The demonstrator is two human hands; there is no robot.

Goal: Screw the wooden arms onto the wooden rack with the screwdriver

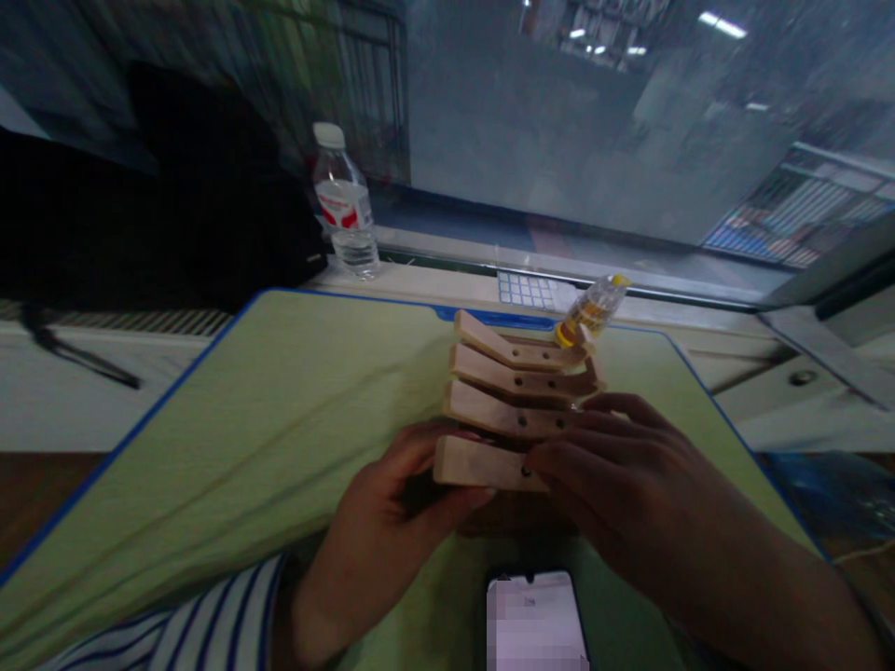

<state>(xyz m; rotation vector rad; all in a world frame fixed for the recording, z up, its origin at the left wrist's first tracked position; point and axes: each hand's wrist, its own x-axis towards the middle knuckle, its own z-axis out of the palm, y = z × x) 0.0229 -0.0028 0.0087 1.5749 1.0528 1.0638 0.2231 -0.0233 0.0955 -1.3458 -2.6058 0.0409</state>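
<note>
Several bent wooden pieces with drilled holes stand in a row on the table. My left hand (pixel 398 513) is closed around the left end of the nearest wooden piece (pixel 479 463), thumb in front and fingers behind it. Over that piece's right part lies my right hand (pixel 622 475), its fingertips by a hole and its other fingers resting toward the second wooden piece (pixel 482 407). What the right fingertips hold, if anything, is hidden. Farther back are a third wooden piece (pixel 486 367) and the farthest wooden piece (pixel 482 337), whose right ends curve upward.
A phone (pixel 538 620) lies at the near edge of the green table (pixel 280 401). Behind the wooden pieces leans a small bottle with a yellow cap (pixel 593 309). On the window sill stand a water bottle (pixel 346 214) and a dark bag (pixel 174 196) at left.
</note>
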